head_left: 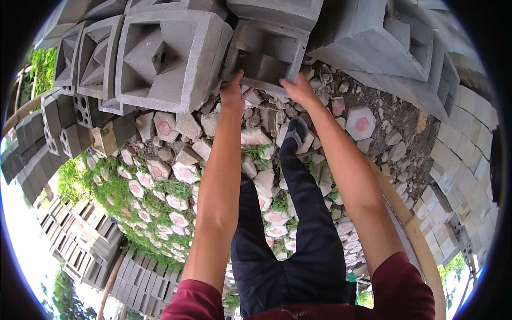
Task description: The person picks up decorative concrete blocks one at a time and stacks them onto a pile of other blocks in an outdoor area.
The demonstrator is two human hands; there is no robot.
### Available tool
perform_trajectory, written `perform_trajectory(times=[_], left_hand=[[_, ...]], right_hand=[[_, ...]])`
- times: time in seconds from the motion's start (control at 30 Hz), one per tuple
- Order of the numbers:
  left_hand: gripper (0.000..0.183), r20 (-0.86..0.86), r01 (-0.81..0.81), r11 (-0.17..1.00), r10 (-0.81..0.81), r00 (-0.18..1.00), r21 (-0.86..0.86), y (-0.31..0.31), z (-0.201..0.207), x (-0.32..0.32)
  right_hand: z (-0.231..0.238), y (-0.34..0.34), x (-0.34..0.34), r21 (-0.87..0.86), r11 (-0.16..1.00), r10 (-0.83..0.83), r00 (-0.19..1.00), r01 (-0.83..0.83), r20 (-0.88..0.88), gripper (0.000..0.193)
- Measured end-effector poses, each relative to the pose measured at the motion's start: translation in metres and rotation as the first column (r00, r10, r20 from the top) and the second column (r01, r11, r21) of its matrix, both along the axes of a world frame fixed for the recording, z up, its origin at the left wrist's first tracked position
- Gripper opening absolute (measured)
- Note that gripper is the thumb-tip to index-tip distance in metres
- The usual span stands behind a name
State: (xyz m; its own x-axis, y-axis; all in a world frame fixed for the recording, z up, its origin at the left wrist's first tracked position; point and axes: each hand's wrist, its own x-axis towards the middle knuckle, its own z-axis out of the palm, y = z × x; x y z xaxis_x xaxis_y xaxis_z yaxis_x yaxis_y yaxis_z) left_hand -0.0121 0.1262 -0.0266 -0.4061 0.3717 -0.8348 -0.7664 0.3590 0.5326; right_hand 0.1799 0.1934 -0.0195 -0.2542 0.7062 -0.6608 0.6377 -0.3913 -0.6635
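A grey hollow concrete ventilation block with a square frame and slanted inner faces stands at the top middle, among other blocks. My left hand grips its lower left corner, thumb over the rim and some fingers under the edge. On the lower right edge my right hand has hold of the same block, its fingertips at the rim and the rest partly hidden. Both arms reach straight out. A larger vent block with a pyramid-shaped inside is close by on the left of my left hand.
More vent blocks lean at the upper right. Broken rubble covers the ground around my shoe. Hexagonal pavers lie about, many amid grass. Stacked hollow bricks stand left; pale block stacks stand right.
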Motion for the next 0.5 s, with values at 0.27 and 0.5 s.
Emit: perform_trajectory(times=[0.27, 0.5], left_hand=[[0.047, -0.169, 0.294, 0.951, -0.275, 0.946, 0.095, -0.073, 0.115, -0.004], [0.049, -0.303, 0.116, 0.990, -0.088, 0.949, 0.075, -0.199, 0.187, -0.030]], right_hand=[[0.110, -0.018, -0.046, 0.584, 0.812, 0.023, 0.999, 0.004, -0.039, 0.068], [0.193, -0.121, -0.053, 0.647, 0.705, 0.470, 0.875, -0.290, -0.120, 0.053]])
